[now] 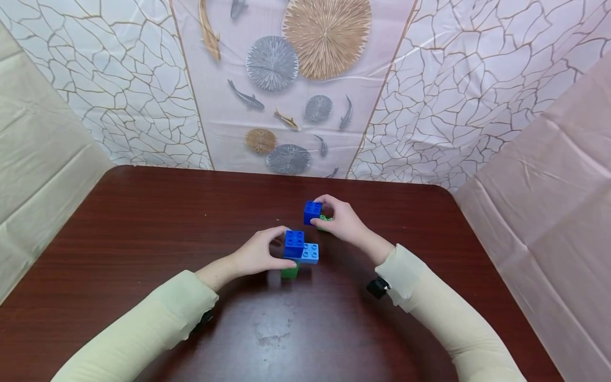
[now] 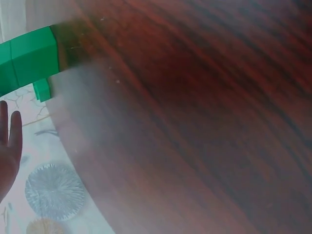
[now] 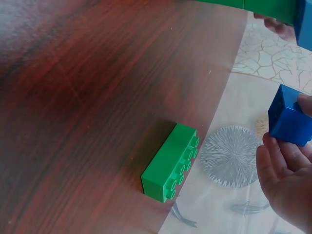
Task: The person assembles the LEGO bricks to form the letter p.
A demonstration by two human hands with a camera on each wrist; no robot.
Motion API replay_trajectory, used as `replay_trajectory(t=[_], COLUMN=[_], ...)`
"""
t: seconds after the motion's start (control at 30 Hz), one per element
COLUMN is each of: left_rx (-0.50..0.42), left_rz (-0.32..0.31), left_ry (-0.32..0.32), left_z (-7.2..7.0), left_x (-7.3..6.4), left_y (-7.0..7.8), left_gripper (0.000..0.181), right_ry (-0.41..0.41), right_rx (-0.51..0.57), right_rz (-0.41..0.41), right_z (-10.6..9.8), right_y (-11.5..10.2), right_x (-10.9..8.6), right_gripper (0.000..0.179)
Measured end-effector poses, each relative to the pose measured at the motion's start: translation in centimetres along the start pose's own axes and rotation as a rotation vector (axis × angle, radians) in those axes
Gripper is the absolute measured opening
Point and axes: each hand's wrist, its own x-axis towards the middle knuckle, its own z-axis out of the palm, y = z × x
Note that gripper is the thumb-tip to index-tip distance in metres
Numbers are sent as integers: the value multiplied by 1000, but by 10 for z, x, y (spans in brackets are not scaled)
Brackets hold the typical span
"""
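Note:
My left hand [image 1: 255, 253] holds a brick stack, thumb in front and fingers behind it. On top of the stack is a dark blue brick [image 1: 294, 240], over a light blue brick [image 1: 311, 253] that juts to the right. Green bricks [image 2: 34, 51] form the lower part. Farther back, my right hand [image 1: 347, 222] pinches another dark blue brick [image 3: 289, 117] between thumb and fingers. That brick is held up off the table, to the left of a loose green brick [image 3: 168, 163] in the head view.
The dark wooden table [image 1: 191, 212] extends around both hands. A patterned cloth [image 1: 296, 122] hangs behind its far edge, with a pale cloth [image 1: 539, 185] along the right side. Black wrist straps [image 1: 378, 287] show below the sleeves.

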Motion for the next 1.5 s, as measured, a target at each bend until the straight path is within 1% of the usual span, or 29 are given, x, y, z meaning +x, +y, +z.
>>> replay_trajectory(t=[0.13, 0.43, 0.63, 0.8, 0.9, 1.07, 1.27, 1.5], left_rx=[-1, -19, 6, 17, 12, 13, 22, 15], left_rz=[6, 33, 33, 22, 23, 31, 40, 45], left_ry=[17, 49, 44, 30, 19, 14, 17, 17], left_z=[-1, 1, 1, 0, 0, -1, 0, 0], left_x=[1, 4, 5, 6, 6, 7, 8, 8], left_y=[3, 2, 3, 5, 6, 7, 6, 5], left_gripper=[55, 40, 38, 37, 36, 37, 35, 37], right_ry=[14, 10, 1, -3, -15, -47, -73, -95], right_rx=[9, 47, 69, 49, 40, 57, 78, 63], right_rz=[-11, -8, -16, -50, -50, -46, -85, -125], right_z=[-2, -8, -16, -22, -23, -23, -18, -12], right_y=[0, -1, -4, -9, -10, -13, -17, -17], right_x=[-6, -15, -23, -30, -35, -44, -50, -54], right_gripper=[35, 35, 35, 35, 36, 37, 38, 37])
